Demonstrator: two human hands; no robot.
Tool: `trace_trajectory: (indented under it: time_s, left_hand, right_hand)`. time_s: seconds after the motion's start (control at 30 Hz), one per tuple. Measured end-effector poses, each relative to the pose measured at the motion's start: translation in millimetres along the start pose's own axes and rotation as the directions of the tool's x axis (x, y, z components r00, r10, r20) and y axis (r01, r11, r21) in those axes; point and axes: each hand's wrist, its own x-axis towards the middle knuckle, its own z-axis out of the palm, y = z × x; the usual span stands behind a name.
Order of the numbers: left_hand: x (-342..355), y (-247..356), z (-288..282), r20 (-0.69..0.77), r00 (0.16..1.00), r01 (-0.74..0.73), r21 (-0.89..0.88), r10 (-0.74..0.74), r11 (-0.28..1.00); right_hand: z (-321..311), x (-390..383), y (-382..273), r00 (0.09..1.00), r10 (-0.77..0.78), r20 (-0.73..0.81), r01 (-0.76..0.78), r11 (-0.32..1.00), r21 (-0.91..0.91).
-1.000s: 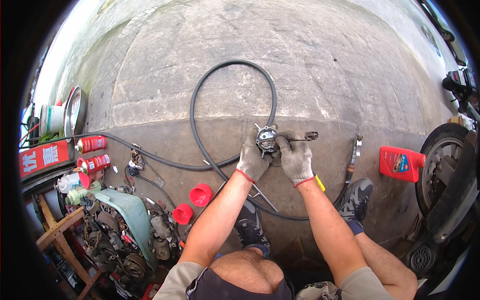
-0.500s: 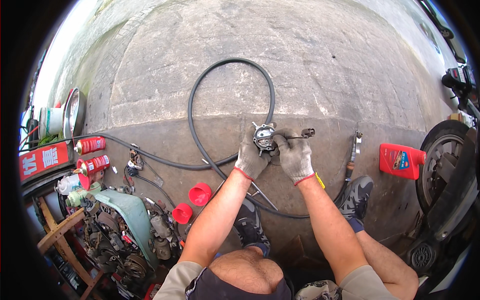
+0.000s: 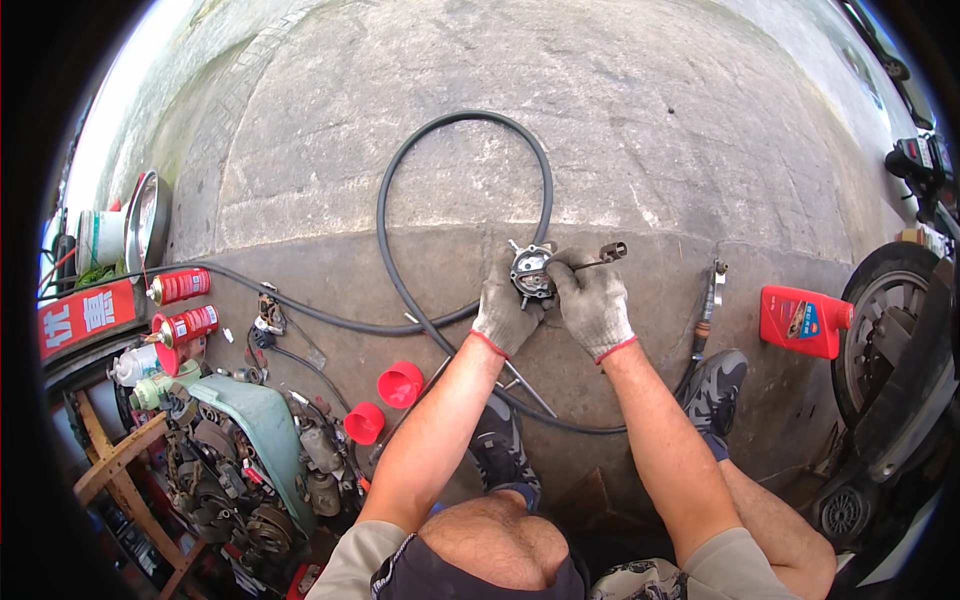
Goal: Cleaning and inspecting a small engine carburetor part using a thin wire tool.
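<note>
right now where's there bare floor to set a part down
Bare concrete lies inside the upper loop of the black hose, and between the right hand and the metal-tipped tool. It is crowded at left: red cups, spray cans and the pale green tub of metal parts.

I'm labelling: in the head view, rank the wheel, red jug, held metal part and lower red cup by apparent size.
1. Wheel
2. Red jug
3. Metal part and lower red cup: too close to rank
</note>
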Motion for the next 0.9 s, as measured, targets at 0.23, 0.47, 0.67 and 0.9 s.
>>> trace_trajectory:
  time_s: [0.23, 0.47, 0.67, 0.9]
  left_hand:
    - [1.3, 0.7, -5.9, 0.036, 0.999, -0.01, 0.023, 0.009, 1.0]
    - [1.4, -1.3, -1.2, 0.009, 0.999, -0.051, 0.098, 0.051, 0.994]
    - [2.6, 2.8, -16.4, 0.183, 0.983, -0.022, 0.1, 0.004, 0.995]
    - [3.1, -2.0, -9.4, 0.097, 0.995, -0.049, 0.168, 0.033, 0.985]
  right_hand:
    - [0.1, -1.1, -2.3, 0.993, 0.119, 0.023, -0.121, 0.983, 0.139]
    - [3.8, -1.2, 11.8, 0.999, -0.005, 0.034, 0.006, 1.0, -0.011]
    - [3.4, -3.8, 1.8, 0.998, 0.068, -0.014, -0.065, 0.989, 0.133]
    - [6.5, -0.9, 14.0, 1.0, 0.022, 0.004, -0.022, 0.996, 0.089]
